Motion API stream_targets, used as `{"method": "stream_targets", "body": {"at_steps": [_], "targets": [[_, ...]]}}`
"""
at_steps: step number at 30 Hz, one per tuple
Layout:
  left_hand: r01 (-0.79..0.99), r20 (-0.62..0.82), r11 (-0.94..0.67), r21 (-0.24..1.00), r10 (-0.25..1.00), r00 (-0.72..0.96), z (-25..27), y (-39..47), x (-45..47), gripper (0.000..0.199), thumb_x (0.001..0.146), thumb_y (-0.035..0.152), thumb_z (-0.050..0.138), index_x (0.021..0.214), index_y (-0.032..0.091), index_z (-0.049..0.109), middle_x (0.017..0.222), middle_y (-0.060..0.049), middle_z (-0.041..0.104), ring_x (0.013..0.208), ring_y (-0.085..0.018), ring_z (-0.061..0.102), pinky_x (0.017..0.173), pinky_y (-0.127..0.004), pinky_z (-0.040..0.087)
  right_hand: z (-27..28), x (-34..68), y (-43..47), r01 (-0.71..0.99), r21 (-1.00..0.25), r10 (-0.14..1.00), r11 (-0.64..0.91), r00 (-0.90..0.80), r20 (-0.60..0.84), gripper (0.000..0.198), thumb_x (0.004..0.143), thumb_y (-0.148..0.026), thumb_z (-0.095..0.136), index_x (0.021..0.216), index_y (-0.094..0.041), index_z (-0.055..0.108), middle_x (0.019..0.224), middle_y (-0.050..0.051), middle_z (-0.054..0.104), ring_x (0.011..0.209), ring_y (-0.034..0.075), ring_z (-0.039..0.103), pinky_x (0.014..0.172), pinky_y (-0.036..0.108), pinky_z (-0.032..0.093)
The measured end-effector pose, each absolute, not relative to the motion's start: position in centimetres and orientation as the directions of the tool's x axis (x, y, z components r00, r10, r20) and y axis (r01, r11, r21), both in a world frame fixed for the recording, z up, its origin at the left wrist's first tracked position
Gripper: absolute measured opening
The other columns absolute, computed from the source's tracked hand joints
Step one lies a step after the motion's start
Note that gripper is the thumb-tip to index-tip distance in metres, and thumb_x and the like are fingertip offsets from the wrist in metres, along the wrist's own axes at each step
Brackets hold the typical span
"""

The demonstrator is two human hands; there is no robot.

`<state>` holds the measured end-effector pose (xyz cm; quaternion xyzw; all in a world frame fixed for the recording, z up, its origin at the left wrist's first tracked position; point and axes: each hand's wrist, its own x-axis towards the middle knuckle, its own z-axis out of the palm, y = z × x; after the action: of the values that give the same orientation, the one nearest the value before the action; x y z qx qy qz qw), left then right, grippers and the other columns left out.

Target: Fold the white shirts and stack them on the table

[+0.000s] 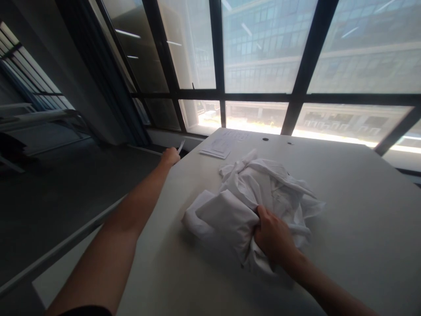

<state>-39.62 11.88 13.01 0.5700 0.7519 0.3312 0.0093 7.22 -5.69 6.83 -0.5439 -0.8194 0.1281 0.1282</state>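
Observation:
A crumpled white cloth garment (226, 215) lies bunched on the white table (355, 219). My right hand (274, 237) is closed on its near side, the fingers wrapped round a fold and partly hidden by the fabric. Folds pile up beyond and to the right of that hand. My left arm stretches far forward along the table's left edge. At its end my left hand (171, 156) is closed around a thin white strip (180, 146), which sticks up past the fingers. What kind of thing the strip is cannot be made out.
Several sheets of paper (217, 147) lie toward the table's far left. A dark round cable hole (265, 139) and a small dark object (290, 143) sit near the back edge. Large windows (259, 52) stand behind the table, with a dark curtain (98, 74) left of them.

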Motion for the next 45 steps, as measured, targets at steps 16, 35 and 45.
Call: {"method": "stream_targets", "body": {"at_steps": [16, 35, 45], "targets": [[0.976, 0.161, 0.1, 0.195, 0.978, -0.133, 4.7, 29.4, -21.5, 0.038, 0.098, 0.032, 0.061, 0.129, 0.012, 0.061, 0.122, -0.02, 0.066, 0.114, -0.03, 0.064, 0.098, -0.043, 0.05, 6.5, 6.7, -6.3, 0.831, -0.447, 0.936, 0.331, -0.351, 0.042, 0.031, 0.071, -0.004, 0.05, 0.095, -0.023, 0.053, 0.098, 0.005, 0.065, 0.091, 0.024, 0.059, 0.071, 0.031, 0.032], [0.961, 0.075, 0.164, 0.221, 0.98, -0.185, 1.1, 26.2, -24.2, 0.07, 0.095, 0.053, 0.049, 0.14, -0.001, 0.049, 0.152, -0.033, 0.038, 0.145, -0.043, 0.031, 0.116, -0.052, 0.024, 6.2, 6.9, -6.3, 0.854, -0.395, 0.935, 0.339, -0.353, 0.04, 0.027, 0.073, -0.006, 0.051, 0.095, -0.022, 0.052, 0.099, 0.006, 0.064, 0.092, 0.023, 0.059, 0.069, 0.031, 0.03], [0.802, 0.261, 0.071, 0.593, 0.925, -0.275, 2.6, 15.2, -30.4, 0.055, 0.094, 0.03, 0.045, 0.144, 0.007, 0.051, 0.149, -0.018, 0.051, 0.141, -0.028, 0.045, 0.119, -0.042, 0.033, 5.3, 7.4, -5.6, 0.765, -0.508, 0.916, 0.396, -0.363, 0.168, 0.025, 0.072, -0.008, 0.048, 0.093, -0.021, 0.051, 0.092, 0.005, 0.064, 0.083, 0.021, 0.056, 0.069, 0.03, 0.029]]}}
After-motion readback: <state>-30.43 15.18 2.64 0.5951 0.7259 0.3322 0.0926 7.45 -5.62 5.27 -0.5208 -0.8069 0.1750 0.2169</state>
